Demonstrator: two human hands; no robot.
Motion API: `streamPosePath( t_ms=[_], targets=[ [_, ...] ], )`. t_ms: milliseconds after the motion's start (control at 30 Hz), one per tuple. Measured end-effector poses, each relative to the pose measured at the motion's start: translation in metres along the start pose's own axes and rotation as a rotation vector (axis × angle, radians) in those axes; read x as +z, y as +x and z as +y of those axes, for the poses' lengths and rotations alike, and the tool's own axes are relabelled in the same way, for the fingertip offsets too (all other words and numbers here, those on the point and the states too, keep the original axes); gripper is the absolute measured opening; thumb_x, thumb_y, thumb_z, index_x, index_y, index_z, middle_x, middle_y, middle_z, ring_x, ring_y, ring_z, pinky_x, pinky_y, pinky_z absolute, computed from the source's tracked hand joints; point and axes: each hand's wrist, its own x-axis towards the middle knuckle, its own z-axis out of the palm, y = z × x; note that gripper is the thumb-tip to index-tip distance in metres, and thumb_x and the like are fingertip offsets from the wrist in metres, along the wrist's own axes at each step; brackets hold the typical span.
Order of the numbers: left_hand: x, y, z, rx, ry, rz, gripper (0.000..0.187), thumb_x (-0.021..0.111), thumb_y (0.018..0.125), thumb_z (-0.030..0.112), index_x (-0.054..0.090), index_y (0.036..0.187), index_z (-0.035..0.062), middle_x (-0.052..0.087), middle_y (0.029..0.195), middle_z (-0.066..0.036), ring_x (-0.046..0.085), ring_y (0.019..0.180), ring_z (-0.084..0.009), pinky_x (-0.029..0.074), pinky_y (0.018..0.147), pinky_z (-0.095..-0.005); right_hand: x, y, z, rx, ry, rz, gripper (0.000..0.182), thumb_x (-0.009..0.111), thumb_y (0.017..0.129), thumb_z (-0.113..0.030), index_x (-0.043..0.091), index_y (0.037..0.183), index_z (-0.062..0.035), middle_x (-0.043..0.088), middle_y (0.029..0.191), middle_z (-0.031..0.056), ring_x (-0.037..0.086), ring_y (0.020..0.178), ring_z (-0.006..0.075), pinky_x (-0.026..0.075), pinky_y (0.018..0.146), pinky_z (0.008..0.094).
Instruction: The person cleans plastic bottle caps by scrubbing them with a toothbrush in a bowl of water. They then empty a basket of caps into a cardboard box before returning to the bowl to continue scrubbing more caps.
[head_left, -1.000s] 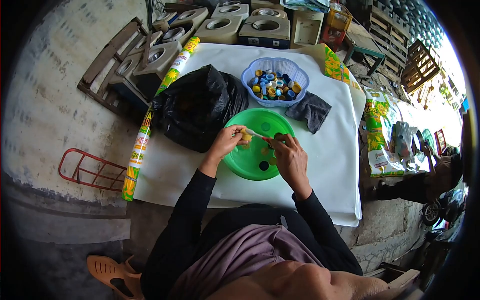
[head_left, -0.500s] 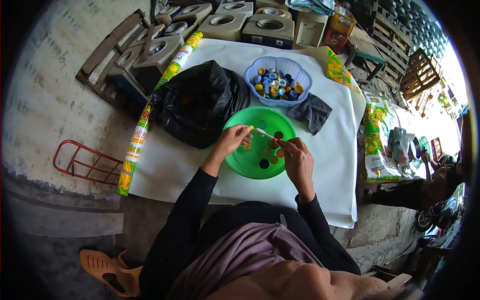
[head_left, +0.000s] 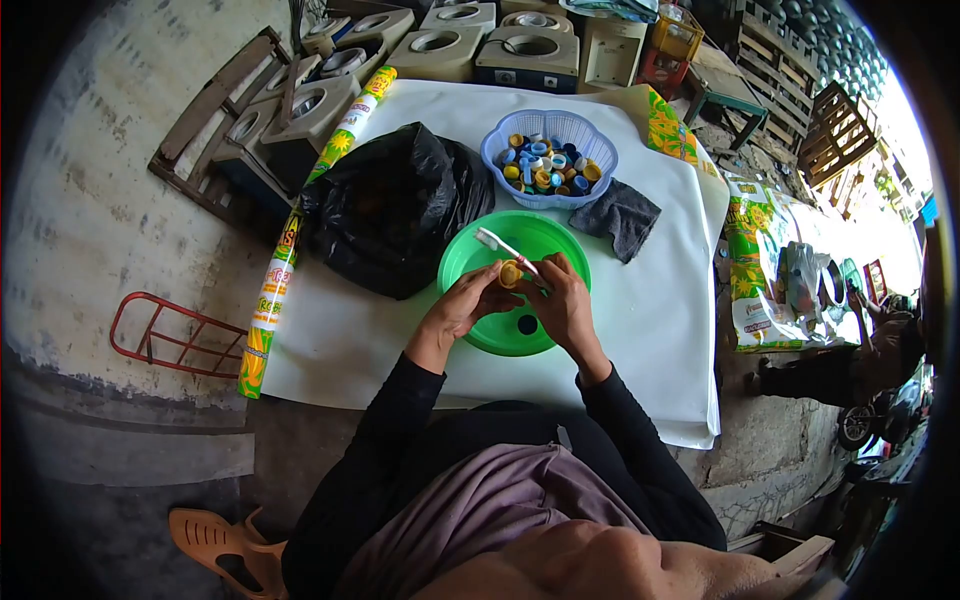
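Observation:
A yellow bottle cap (head_left: 510,274) is pinched in my left hand (head_left: 468,303), its hollow side facing up. My right hand (head_left: 562,305) grips a toothbrush (head_left: 507,249) with a white head and a reddish handle; the bristle end points up and left. The fingers of both hands nearly meet at the cap. Beneath them stands a green basin (head_left: 470,240), where a dark cap (head_left: 527,324) lies on the bottom; my hands hide much of the inside.
Behind the basin is a blue plastic basket (head_left: 550,200) of mixed bottle caps, with a grey cloth (head_left: 617,222) beside it. A black plastic bag (head_left: 395,220) sits left. A printed roll (head_left: 270,285) edges the white-covered table (head_left: 340,370). Another person (head_left: 870,370) is at far right.
My hands have come together over the basin. The toothbrush has swung so its head points up and left, and the yellow cap now shows its hollow side.

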Motion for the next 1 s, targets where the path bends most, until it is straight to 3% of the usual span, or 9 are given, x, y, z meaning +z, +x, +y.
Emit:
streamPosePath(
  t_ms=[267, 467, 767, 1000],
  targets=[
    [-0.005, 0.001, -0.006, 0.049, -0.032, 0.001, 0.035, 0.05, 0.106, 0.035, 0.063, 0.124, 0.0081, 0.069, 0.104, -0.005, 0.068, 0.093, -0.0175, 0.056, 0.087, -0.034, 0.003, 0.007, -0.009, -0.062, -0.055, -0.025, 0.036, 0.082, 0.074, -0.019, 0.071, 0.106, -0.0055, 0.062, 0.097, 0.0087, 0.065, 0.085, 0.0307, 0.052, 0.073, 0.0397],
    [0.001, -0.002, -0.011, 0.085, -0.004, 0.054, 0.034, 0.049, 0.107, 0.032, 0.063, 0.126, 0.0071, 0.068, 0.102, -0.003, 0.066, 0.09, -0.0144, 0.056, 0.087, -0.0334, 0.007, 0.012, -0.005, -0.022, -0.107, -0.109, 0.045, 0.084, 0.07, -0.024, 0.068, 0.109, -0.0077, 0.063, 0.106, 0.0084, 0.067, 0.09, 0.0327, 0.053, 0.075, 0.0423],
    [-0.007, 0.007, -0.022, 0.094, -0.018, 0.097, 0.032, 0.05, 0.107, 0.03, 0.063, 0.124, 0.0063, 0.066, 0.106, -0.003, 0.066, 0.09, -0.0129, 0.057, 0.086, -0.0333, 0.014, 0.012, -0.001, 0.028, -0.078, -0.063, 0.037, 0.082, 0.074, -0.019, 0.063, 0.101, -0.0044, 0.064, 0.104, 0.0108, 0.067, 0.087, 0.0314, 0.052, 0.072, 0.0406],
    [-0.009, 0.004, -0.014, 0.184, 0.041, 0.205, 0.034, 0.051, 0.106, 0.032, 0.057, 0.124, 0.0038, 0.066, 0.107, -0.007, 0.068, 0.097, -0.0156, 0.057, 0.083, -0.0325, 0.0, 0.014, 0.003, 0.039, -0.108, -0.058, 0.023, 0.076, 0.082, -0.018, 0.066, 0.098, -0.0052, 0.064, 0.104, 0.011, 0.068, 0.084, 0.0325, 0.054, 0.068, 0.0418]
  ],
)
